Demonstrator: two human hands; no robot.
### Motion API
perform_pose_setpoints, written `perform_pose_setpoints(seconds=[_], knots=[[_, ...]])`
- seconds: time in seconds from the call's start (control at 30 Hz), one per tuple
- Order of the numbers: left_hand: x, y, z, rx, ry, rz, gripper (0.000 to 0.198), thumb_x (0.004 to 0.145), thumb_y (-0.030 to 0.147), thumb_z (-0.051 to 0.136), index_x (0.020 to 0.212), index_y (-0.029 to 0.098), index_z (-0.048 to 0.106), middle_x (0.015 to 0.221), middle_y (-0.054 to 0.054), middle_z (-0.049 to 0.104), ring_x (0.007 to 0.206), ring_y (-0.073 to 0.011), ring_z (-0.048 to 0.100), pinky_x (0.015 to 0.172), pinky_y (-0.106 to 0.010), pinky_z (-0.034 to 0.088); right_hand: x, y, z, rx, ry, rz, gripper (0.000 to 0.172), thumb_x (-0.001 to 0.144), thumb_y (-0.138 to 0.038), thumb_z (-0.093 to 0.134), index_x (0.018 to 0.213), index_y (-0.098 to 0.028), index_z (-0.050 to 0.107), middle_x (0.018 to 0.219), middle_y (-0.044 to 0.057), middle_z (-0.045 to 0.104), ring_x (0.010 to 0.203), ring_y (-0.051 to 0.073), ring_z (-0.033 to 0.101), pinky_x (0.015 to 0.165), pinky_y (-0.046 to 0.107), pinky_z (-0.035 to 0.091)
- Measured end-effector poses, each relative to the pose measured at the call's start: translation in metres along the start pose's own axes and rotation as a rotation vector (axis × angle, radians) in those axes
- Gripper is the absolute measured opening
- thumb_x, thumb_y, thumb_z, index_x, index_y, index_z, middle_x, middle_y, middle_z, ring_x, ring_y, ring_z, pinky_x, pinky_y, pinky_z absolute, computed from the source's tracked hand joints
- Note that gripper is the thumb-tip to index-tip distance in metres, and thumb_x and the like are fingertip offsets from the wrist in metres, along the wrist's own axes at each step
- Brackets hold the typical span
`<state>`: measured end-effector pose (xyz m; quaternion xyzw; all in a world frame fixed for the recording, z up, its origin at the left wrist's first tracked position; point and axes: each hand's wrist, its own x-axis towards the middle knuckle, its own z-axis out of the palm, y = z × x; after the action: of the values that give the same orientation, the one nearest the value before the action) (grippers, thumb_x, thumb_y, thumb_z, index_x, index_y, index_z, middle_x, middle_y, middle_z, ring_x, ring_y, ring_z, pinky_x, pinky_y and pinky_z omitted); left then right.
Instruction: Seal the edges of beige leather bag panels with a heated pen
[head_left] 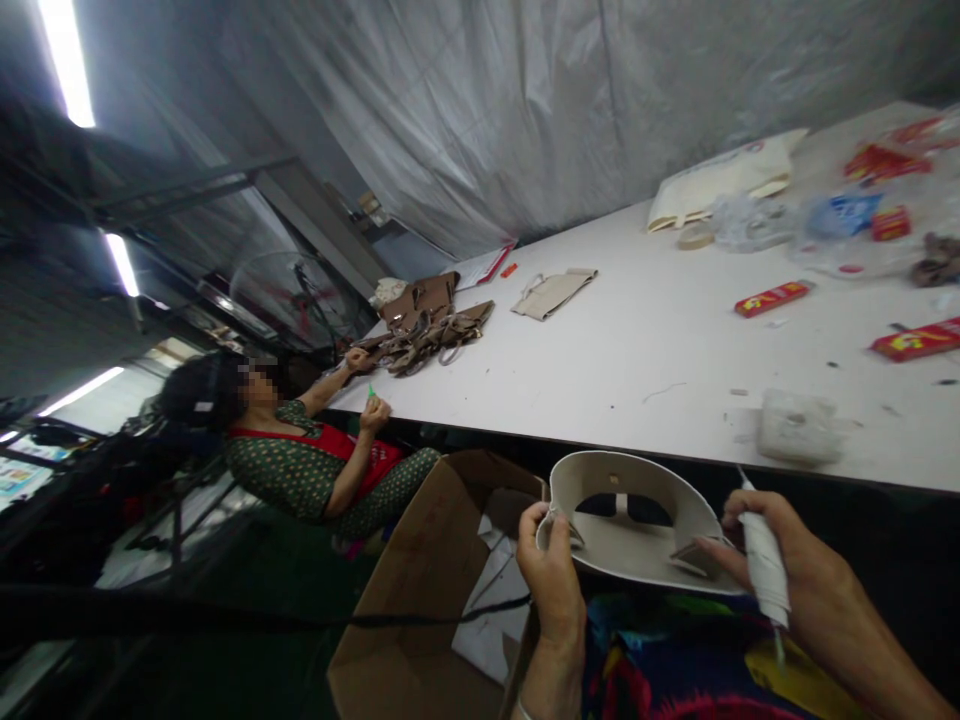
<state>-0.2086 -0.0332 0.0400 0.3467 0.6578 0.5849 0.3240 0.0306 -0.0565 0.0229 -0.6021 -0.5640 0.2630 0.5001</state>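
A beige bag [637, 552] with a stiff, open rim is held in front of my body, its mouth facing me. My left hand [553, 585] is closed on its left edge, thumb inside and fingers outside. At the bag's right side, my right hand [814, 570] is closed around a pen-like tool [766, 565] wrapped in white, with a thin metal tip pointing up and a thin end below. The right thumb reaches against the bag's right edge. Fingers behind the rim are partly hidden.
A cardboard box [405, 580] stands left of my lap. Along the white table [600, 370] lie a white block [799, 425], red packets [772, 298], a folded beige piece [555, 293] and brown bags [431, 335]. A co-worker [315, 460] sits at the left.
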Motion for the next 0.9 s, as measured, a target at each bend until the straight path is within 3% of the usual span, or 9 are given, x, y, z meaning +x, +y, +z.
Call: perform_pose_setpoints(seconds=[0.1, 0.2, 0.3, 0.43, 0.5, 0.6, 0.7, 0.8, 0.9], knots=[[-0.010, -0.004, -0.010, -0.017, -0.045, 0.023, 0.026, 0.087, 0.037, 0.072, 0.105, 0.018, 0.068, 0.096, -0.004, 0.070, 0.088, -0.0198, 0.065, 0.081, -0.029, 0.051, -0.001, -0.001, -0.003, 0.050, -0.043, 0.064, 0.041, 0.082, -0.063, 0.076, 0.094, -0.028, 0.060, 0.064, -0.003, 0.062, 0.044, 0.016, 0.056, 0.039, 0.024, 0.044], [-0.009, -0.006, -0.026, -0.091, -0.067, 0.099, 0.029, 0.091, 0.045, 0.068, 0.105, 0.019, 0.070, 0.099, -0.005, 0.068, 0.093, -0.0208, 0.064, 0.082, -0.029, 0.051, -0.002, 0.000, -0.005, 0.074, -0.015, 0.079, 0.041, 0.082, -0.064, 0.076, 0.096, -0.028, 0.062, 0.074, -0.001, 0.068, 0.048, 0.017, 0.058, 0.041, 0.025, 0.045], [0.009, 0.002, -0.042, -0.200, -0.002, 0.174, 0.033, 0.091, 0.051, 0.065, 0.099, 0.020, 0.069, 0.087, -0.002, 0.065, 0.081, -0.0178, 0.060, 0.076, -0.028, 0.049, -0.002, 0.006, -0.006, 0.090, 0.010, 0.090, 0.040, 0.083, -0.060, 0.079, 0.099, -0.028, 0.062, 0.093, 0.002, 0.073, 0.065, 0.020, 0.067, 0.052, 0.026, 0.053], [0.050, 0.031, -0.048, -0.215, 0.019, 0.272, 0.024, 0.084, 0.041, 0.075, 0.089, 0.019, 0.069, 0.073, 0.002, 0.059, 0.069, -0.0138, 0.053, 0.069, -0.025, 0.045, 0.003, -0.006, -0.013, 0.222, -0.048, 0.091, 0.033, 0.085, -0.051, 0.081, 0.091, -0.026, 0.060, 0.090, 0.002, 0.073, 0.074, 0.020, 0.069, 0.060, 0.026, 0.055], [0.065, 0.052, -0.041, -0.199, -0.187, 0.257, 0.022, 0.080, 0.037, 0.079, 0.090, 0.019, 0.073, 0.076, 0.000, 0.063, 0.072, -0.0154, 0.056, 0.071, -0.026, 0.047, 0.008, -0.021, -0.017, 0.293, -0.066, 0.080, 0.032, 0.084, -0.048, 0.082, 0.087, -0.026, 0.060, 0.086, 0.001, 0.074, 0.073, 0.019, 0.069, 0.062, 0.026, 0.056], [0.069, 0.086, -0.017, -0.042, -0.715, 0.260, 0.021, 0.082, 0.032, 0.078, 0.097, 0.018, 0.080, 0.095, -0.009, 0.072, 0.088, -0.0227, 0.065, 0.085, -0.034, 0.053, 0.012, -0.040, -0.019, 0.359, -0.114, 0.060, 0.024, 0.087, -0.041, 0.082, 0.088, -0.025, 0.064, 0.086, 0.000, 0.073, 0.071, 0.017, 0.068, 0.061, 0.024, 0.055], [0.054, 0.112, 0.017, 0.178, -1.175, 0.376, 0.035, 0.084, 0.030, 0.080, 0.117, 0.022, 0.080, 0.122, -0.014, 0.074, 0.117, -0.0314, 0.066, 0.107, -0.042, 0.049, 0.012, -0.045, -0.015, 0.353, -0.137, 0.030, 0.016, 0.090, -0.036, 0.080, 0.090, -0.025, 0.068, 0.087, 0.000, 0.073, 0.071, 0.016, 0.066, 0.061, 0.022, 0.053], [0.039, 0.116, 0.051, 0.339, -1.399, 0.492, 0.051, 0.081, 0.031, 0.083, 0.132, 0.026, 0.074, 0.129, -0.013, 0.074, 0.120, -0.0325, 0.067, 0.108, -0.042, 0.048, 0.011, -0.041, -0.012, 0.359, -0.112, 0.021, 0.014, 0.091, -0.033, 0.080, 0.094, -0.025, 0.069, 0.090, 0.000, 0.073, 0.072, 0.015, 0.066, 0.063, 0.023, 0.053], [0.033, 0.101, 0.073, 0.400, -1.461, 0.493, 0.046, 0.083, 0.023, 0.077, 0.128, 0.027, 0.076, 0.119, -0.009, 0.078, 0.109, -0.0301, 0.072, 0.100, -0.039, 0.051, 0.012, -0.036, -0.011, 0.355, -0.073, 0.043, 0.015, 0.091, -0.034, 0.080, 0.094, -0.024, 0.069, 0.093, 0.001, 0.074, 0.075, 0.017, 0.067, 0.065, 0.024, 0.053]])
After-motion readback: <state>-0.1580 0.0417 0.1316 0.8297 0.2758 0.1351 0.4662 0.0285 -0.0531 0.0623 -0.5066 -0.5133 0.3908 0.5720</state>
